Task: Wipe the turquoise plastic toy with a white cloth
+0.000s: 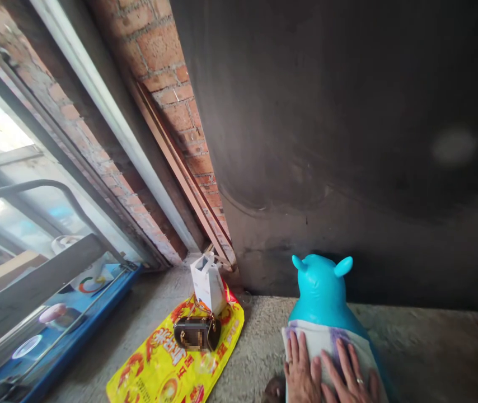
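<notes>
A turquoise inflatable animal toy (322,291) with two small ears stands on the concrete floor at the bottom right. A white and purple cloth (327,342) lies across its back. My left hand (301,370) presses flat on the left side of the cloth. My right hand (351,376), with a ring on one finger, lies flat on the cloth next to it. Fingers of both hands are spread and hold nothing.
A yellow plastic bag (159,369) lies on the floor to the left, with a small dark handbag (197,332) and a white paper bag (207,284) on it. A dark wall (348,140), a brick pillar (167,78) and a blue-edged window frame (66,347) surround the spot.
</notes>
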The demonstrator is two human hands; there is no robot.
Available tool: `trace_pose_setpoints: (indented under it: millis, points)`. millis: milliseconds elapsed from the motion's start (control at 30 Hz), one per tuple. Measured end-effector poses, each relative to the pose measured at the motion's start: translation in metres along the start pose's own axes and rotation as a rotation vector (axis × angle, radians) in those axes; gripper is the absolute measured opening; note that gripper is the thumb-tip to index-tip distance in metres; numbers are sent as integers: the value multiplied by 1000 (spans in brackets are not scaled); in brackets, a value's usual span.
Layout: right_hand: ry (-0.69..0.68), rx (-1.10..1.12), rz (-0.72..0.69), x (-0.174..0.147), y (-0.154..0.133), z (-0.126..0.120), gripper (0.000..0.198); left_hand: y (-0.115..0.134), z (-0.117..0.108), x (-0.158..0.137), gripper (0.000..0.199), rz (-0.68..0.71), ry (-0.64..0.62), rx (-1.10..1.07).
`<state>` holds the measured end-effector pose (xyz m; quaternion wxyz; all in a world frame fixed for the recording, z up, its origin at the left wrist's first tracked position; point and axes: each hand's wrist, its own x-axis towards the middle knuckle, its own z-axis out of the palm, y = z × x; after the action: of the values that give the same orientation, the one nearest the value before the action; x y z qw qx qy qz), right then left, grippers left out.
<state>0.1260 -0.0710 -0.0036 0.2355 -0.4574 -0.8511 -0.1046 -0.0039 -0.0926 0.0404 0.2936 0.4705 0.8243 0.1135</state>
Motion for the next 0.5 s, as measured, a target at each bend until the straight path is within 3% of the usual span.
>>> trace_pose_setpoints:
  millis: [133, 233, 400, 500]
  points:
    - [-27, 20, -3, 36, 2, -4, 50, 4, -14, 22, 57, 49, 10, -135]
    - [-91, 24, 24, 40, 1, -5, 52, 3, -13, 22, 57, 50, 35, -169]
    - [-159, 87, -23, -2, 7, 5, 54, -14, 19, -4, 54, -75, 32, -30]
    - [-277, 268, 36, -16, 5, -13, 47, -36, 46, -18, 53, -109, 97, 26]
